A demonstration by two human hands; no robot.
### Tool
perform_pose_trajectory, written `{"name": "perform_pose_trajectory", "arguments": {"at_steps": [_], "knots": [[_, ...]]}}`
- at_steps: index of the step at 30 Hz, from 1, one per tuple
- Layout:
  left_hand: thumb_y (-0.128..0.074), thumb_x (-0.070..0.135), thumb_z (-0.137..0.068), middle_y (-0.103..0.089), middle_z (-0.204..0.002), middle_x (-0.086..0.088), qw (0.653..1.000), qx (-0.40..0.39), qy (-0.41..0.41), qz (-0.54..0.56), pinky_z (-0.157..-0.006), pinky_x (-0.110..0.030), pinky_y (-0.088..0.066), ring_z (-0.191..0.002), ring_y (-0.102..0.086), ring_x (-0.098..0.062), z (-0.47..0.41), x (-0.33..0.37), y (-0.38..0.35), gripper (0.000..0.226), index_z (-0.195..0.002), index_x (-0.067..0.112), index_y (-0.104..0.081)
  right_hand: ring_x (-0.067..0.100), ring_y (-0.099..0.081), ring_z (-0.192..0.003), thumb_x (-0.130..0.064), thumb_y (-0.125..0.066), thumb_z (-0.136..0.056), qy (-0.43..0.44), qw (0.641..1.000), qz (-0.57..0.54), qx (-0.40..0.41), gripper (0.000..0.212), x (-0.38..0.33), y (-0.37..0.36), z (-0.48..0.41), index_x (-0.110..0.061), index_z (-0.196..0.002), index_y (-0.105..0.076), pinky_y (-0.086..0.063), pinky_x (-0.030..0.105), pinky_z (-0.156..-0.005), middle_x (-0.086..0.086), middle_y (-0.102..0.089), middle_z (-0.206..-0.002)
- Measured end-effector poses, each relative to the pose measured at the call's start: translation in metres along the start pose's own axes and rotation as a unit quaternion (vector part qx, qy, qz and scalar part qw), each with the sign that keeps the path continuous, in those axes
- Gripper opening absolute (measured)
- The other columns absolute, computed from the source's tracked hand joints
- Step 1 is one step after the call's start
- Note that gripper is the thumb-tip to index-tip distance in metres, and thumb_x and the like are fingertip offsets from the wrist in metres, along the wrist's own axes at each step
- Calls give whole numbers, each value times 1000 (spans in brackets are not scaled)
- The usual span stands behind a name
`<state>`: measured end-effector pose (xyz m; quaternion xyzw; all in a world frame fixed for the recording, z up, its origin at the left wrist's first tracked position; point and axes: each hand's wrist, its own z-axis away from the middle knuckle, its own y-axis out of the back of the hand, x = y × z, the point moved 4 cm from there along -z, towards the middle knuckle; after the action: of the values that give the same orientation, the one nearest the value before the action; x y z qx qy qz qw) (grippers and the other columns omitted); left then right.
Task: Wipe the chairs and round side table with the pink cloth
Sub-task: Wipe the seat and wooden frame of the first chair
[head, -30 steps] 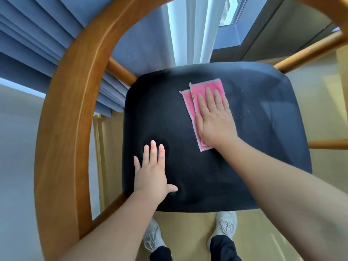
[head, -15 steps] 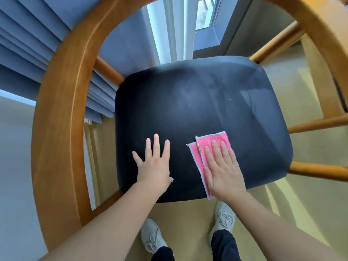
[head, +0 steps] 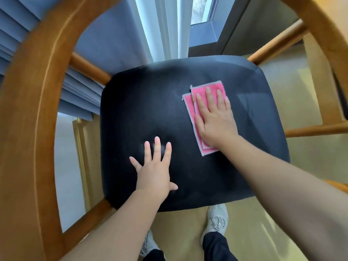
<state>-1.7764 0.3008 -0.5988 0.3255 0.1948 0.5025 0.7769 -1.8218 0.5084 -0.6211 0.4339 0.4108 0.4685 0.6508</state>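
Cloth (head: 189, 108) lies folded right of centre on the seat (head: 141, 110), its long axis running front to back. The right hand (head: 214, 117) presses it flat with straight fingers. The left hand (head: 154, 172) rests spread, front-left, holding nothing. The next stroke likely follows that axis.

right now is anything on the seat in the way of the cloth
Only the left hand, flat on the near left of the seat. The right hand presses the cloth farther right; nothing else visible lies there.
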Motion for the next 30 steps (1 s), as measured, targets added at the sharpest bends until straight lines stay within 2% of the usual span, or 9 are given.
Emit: {"name": "perform_pose_trajectory", "arguments": {"at_steps": [8, 11, 15, 20, 24, 30], "knots": [[-70, 55, -74, 35, -151, -9, 1000, -27, 10, -9, -105, -72, -6, -140, 26, -37, -5, 3, -1, 122, -146, 25, 23, 33, 6, -149, -50, -12, -99, 38, 999, 17, 11, 61, -5, 30, -101, -29, -155, -8, 4, 47, -121, 6, -3, -164], [-71, 54, -75, 35, -151, -8, 999, -29, 10, -12, -105, -72, -5, -140, 26, -37, -5, 2, -2, 121, -147, 25, 22, 34, 1, -149, -51, -10, -97, 43, 999, 22, 17, 62, -5, 34, -111, -28, -155, -11, 3, 47, -121, 8, -8, -163], [-72, 54, -75, 34, -151, -7, 999, -28, 14, -10, -106, -71, -6, -140, 26, -36, -4, 2, -2, 120, -147, 26, 21, 31, 4, -150, -50, -9, -99, 47, 999, 10, 18, 61, -1, 34, -105, -27, -156, -8, 5, 44, -121, 7, -4, -164], [-71, 55, -74, 34, -152, -7, 999, -28, 22, -22, -108, -70, -9, -140, 25, -35, -3, 4, 0, 121, -147, 26, 21, 31, 4, -150, -45, -14, -100, 24, 999, 0, 21, 62, 14, 20, -53, -21, -156, -6, 5, 43, -121, 9, -2, -163], [-69, 60, -73, 32, -152, -7, 999, -21, 22, -29, -107, -70, -12, -141, 23, -35, -2, 4, 1, 121, -147, 26, 20, 29, 4, -150, -46, -10, -98, 1, 1000, -15, 4, 64, 28, 1, 11, -20, -156, -7, 8, 41, -120, 8, -3, -163], [-66, 64, -72, 30, -153, -8, 999, -10, 14, -43, -107, -68, -16, -141, 21, -36, -1, 4, 2, 122, -147, 25, 21, 31, -1, -150, -45, -14, -100, -47, 999, -18, 10, 62, 41, -28, 106, -17, -156, -13, 3, 43, -120, 10, -8, -163]]}}
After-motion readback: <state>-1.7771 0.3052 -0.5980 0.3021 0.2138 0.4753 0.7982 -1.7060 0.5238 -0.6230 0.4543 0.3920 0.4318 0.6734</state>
